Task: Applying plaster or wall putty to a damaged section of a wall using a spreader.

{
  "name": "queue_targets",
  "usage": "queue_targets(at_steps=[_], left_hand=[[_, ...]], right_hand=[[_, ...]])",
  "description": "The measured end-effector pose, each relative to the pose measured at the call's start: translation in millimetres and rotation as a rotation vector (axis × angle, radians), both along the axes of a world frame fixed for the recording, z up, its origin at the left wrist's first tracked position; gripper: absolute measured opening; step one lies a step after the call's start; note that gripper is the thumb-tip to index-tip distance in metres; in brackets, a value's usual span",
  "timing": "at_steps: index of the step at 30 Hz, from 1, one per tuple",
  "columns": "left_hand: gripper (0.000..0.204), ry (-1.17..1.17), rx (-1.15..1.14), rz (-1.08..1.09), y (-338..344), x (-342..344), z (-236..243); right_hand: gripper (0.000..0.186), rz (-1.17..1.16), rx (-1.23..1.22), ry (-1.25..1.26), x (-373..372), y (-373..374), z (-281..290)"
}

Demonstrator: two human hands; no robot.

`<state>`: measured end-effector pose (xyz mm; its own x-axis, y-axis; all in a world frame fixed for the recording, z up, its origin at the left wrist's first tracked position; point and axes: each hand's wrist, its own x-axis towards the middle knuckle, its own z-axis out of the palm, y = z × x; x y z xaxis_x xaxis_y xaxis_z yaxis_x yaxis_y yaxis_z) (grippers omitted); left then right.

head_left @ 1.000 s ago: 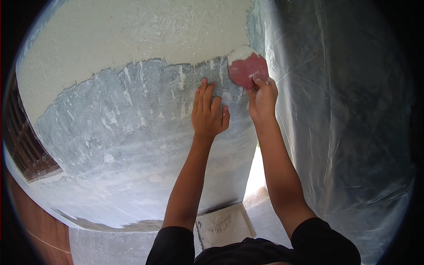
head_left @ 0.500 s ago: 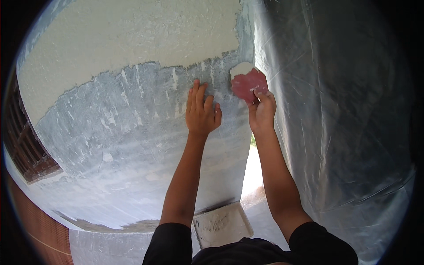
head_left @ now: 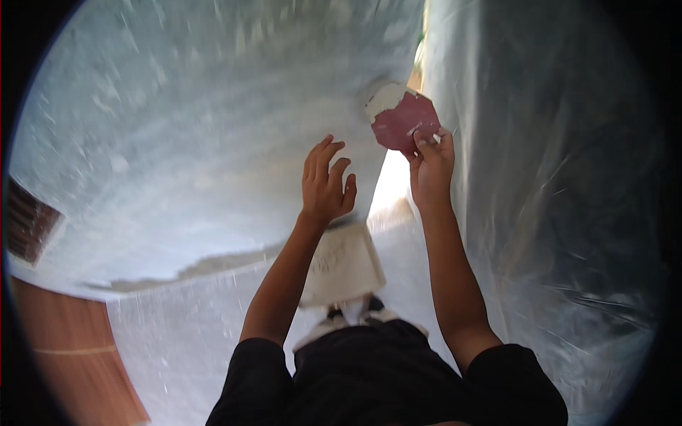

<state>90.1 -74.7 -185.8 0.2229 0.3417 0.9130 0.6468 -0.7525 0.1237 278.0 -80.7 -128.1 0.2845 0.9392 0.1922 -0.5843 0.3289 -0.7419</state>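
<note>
My right hand (head_left: 432,169) grips the near edge of a flat, many-sided maroon plaster scraper (head_left: 406,124). Cream plaster (head_left: 388,98) coats the scraper's far left edge. Behind it lies the right edge of the grey wall (head_left: 213,163); whether they touch is not plain. To its left, my left hand (head_left: 327,186) is open with bent fingers apart, in front of the wall and holding nothing. Below the hands, on the floor, sits a shallow pale tray (head_left: 374,264) with some grey residue in it, partly behind my left forearm.
Clear plastic sheeting (head_left: 540,184) hangs along the right, close to my right arm. A bright gap (head_left: 394,181) separates it from the wall. At far left are a dark slatted opening (head_left: 30,221) and a reddish-brown surface (head_left: 71,334). My feet (head_left: 373,304) stand just behind the tray.
The view has tilted down, so the cream-plastered upper wall is out of sight and more floor shows. Both hands have come lower along the wall, with the scraper still in my right hand.
</note>
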Motion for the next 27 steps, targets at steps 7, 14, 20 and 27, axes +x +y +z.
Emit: queue_targets(at_steps=[7, 14, 20, 27], left_hand=[[0.029, 0.04, -0.622, 0.095, -108.9, -6.6, -151.2], [0.033, 0.023, -1.001, 0.253, -181.5, -18.3, -231.1], [0.034, 0.01, -1.176, 0.291, -214.1, -12.5, -282.4], [0.037, -0.06, -1.283, 0.295, -218.8, -4.3, -310.6]], right_hand=[[0.026, 0.143, -0.281, -0.144, -16.7, -24.7, -104.2], [0.018, 0.196, -0.694, -0.388, -37.5, -51.1, -207.7], [0.02, 0.154, -0.918, -0.981, -37.5, -67.5, -332.2], [0.023, 0.03, -0.937, -1.3, -32.0, -64.0, -397.3]])
